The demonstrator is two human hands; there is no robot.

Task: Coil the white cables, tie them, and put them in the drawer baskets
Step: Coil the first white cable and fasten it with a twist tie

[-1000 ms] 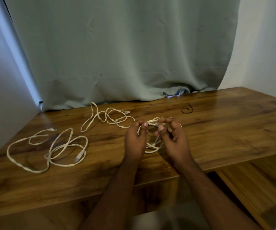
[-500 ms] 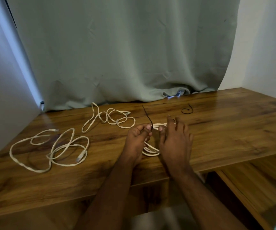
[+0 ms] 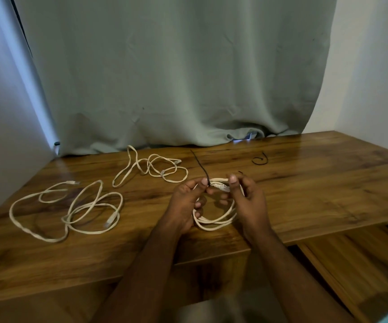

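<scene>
A coiled white cable hangs between both hands just above the wooden table. My left hand pinches its top together with a thin black tie whose free end sticks up and to the left. My right hand pinches the coil's top right, where a plug shows. Two loose white cables lie on the table: a large one at the left and a smaller one near the curtain.
Another black tie, bent into a loop, lies on the table at the back right. A grey-green curtain hangs behind the table. A lower wooden surface shows at the lower right under the table edge.
Both hands have lifted the coil a little off the table and turned palms inward. The black tie's long end now stands up past my left thumb.
</scene>
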